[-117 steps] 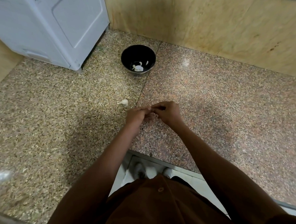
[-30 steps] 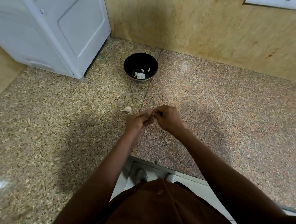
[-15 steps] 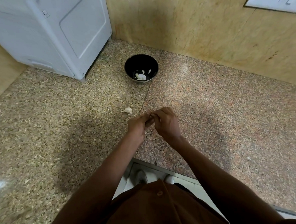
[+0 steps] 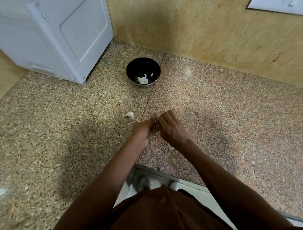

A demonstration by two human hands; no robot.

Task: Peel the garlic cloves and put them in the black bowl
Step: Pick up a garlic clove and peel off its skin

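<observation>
A black bowl [image 4: 143,67] stands on the granite counter near the back wall, with a few white garlic pieces [image 4: 143,80] inside. My left hand [image 4: 142,130] and my right hand [image 4: 171,128] meet above the counter's middle, fingertips pinched together around something small that the fingers hide; I take it for a garlic clove. One unpeeled garlic clove [image 4: 129,114] lies on the counter just left of my hands.
A white appliance [image 4: 53,35] stands at the back left, close to the bowl. A yellow stone wall [image 4: 204,32] runs behind, with a white switch plate [image 4: 279,1] at top right. The counter's front edge [image 4: 168,171] is near my body.
Both hands stay joined at the same spot, fingers shifting slightly on the hidden piece. The camera has tipped a little, so the bowl sits lower in view.
</observation>
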